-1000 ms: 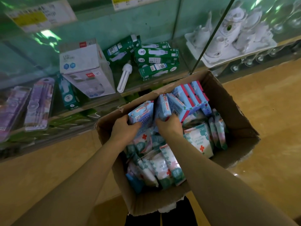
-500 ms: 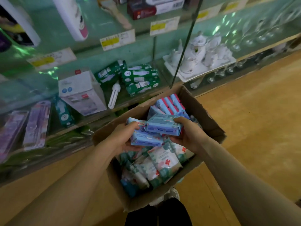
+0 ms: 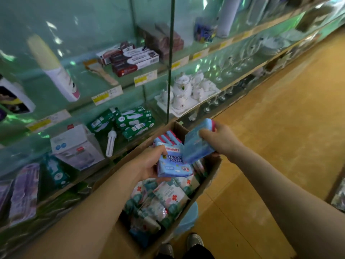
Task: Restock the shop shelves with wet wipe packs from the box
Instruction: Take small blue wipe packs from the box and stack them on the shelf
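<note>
both hands are now higher than half a second ago, and each one carries its blue wet wipe pack up above the box (image 3: 211, 176). the right pack (image 3: 197, 146) is pinched at its far, upper end by the right hand (image 3: 221, 139), thumb on the near face and fingers curled behind. from this grip the pack hangs down and to the left, its long axis tilted, its lower corner just over the left pack (image 3: 173, 163), maybe touching it. the left hand (image 3: 146, 165) holds that pack from its left side, thumb over the top edge and fingers under it, printed face up, long axis going away from the palm to the right. below both grips stands the box, where many white and green packs (image 3: 168, 199) remain, and a row of blue packs (image 3: 168, 136) at the far end. beyond the grips are the glass shelves (image 3: 127, 86) with green bulb boxes (image 3: 134, 120) and a white tea set (image 3: 186, 90). i judge the right hand is nearer to the shelves and goes first, but no shelf place for wipes is visible, so i cannot tell where.
</note>
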Motion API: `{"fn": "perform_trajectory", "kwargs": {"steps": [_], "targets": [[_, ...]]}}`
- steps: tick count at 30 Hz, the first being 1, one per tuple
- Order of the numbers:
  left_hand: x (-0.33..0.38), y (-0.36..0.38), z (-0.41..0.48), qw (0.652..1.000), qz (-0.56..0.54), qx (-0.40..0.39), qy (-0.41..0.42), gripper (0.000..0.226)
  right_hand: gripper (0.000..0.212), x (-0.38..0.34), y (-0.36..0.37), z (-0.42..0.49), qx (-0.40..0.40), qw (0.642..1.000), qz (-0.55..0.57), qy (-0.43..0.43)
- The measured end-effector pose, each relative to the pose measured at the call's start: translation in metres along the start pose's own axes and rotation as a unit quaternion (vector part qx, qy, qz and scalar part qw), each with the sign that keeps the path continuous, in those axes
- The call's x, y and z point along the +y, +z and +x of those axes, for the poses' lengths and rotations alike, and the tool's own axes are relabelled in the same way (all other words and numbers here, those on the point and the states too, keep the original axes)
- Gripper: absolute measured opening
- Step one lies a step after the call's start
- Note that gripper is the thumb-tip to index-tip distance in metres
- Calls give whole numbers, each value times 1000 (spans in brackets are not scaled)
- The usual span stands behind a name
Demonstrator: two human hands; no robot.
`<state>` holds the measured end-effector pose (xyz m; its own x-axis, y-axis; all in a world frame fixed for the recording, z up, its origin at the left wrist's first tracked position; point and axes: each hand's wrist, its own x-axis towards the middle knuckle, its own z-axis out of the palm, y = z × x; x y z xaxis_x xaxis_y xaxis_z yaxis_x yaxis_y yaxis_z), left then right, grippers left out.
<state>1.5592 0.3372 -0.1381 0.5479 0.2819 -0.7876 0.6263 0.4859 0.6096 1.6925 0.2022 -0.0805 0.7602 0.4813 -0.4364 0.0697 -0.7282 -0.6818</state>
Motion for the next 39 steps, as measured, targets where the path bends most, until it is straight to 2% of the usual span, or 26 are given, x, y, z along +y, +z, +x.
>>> {"fn": "perform_trajectory", "kwargs": {"steps": [2,4,7,11,13,15,18,20,22,24,26,28,30,32,34,36,39], "targets": [[3,9,-3,1000,14,2,23,19,50,-17,-1,-10,15,979,-186,-77],[2,15,-4,999,20,-3,36,16,54,-32,9,-18,2,955,-273,-115],[-5,18,-1,996,-70,-22,45,27,44,-43,27,-22,-41,953,-264,-143],[-8,5,-11,978,-189,-58,64,30,44,-44,26,-16,-74,961,-226,-140],[-6,-5,-18,964,-228,-115,77,39,58,-39,23,-13,-75,973,-187,-117],[-3,-10,-24,957,-237,-142,93,44,74,-33,23,-13,-117,991,-59,-40],[3,-15,-30,952,-245,-154,103,57,53,-19,25,-8,-227,968,107,19],[6,-21,-32,948,-240,-188,86,73,42,-12,27,-7,-233,963,138,-3],[4,-25,-32,954,-199,-211,80,87,43,-6,30,-2,-204,966,154,-29],[0,-21,-31,969,-130,-182,104,76,49,-4,32,0,-179,969,159,-56],[-4,-14,-26,980,-80,-107,149,67,52,-4,34,0,-165,971,151,-83],[-6,-6,-21,978,-86,-25,186,62,50,-4,35,-1,-148,970,165,-95],[-4,0,-17,966,-122,30,225,46,42,-3,37,-3,-129,969,200,-61],[-1,5,-17,953,-151,42,257,41,32,0,42,-7,-147,951,270,21],[4,12,-19,949,-145,43,276,45,40,4,50,-9,-184,913,352,90],[10,15,-21,957,-97,41,270,53,48,6,59,-9,-191,885,412,98],[22,6,-29,983,-18,-7,185,52,55,9,56,-5,-179,863,465,85]]}}
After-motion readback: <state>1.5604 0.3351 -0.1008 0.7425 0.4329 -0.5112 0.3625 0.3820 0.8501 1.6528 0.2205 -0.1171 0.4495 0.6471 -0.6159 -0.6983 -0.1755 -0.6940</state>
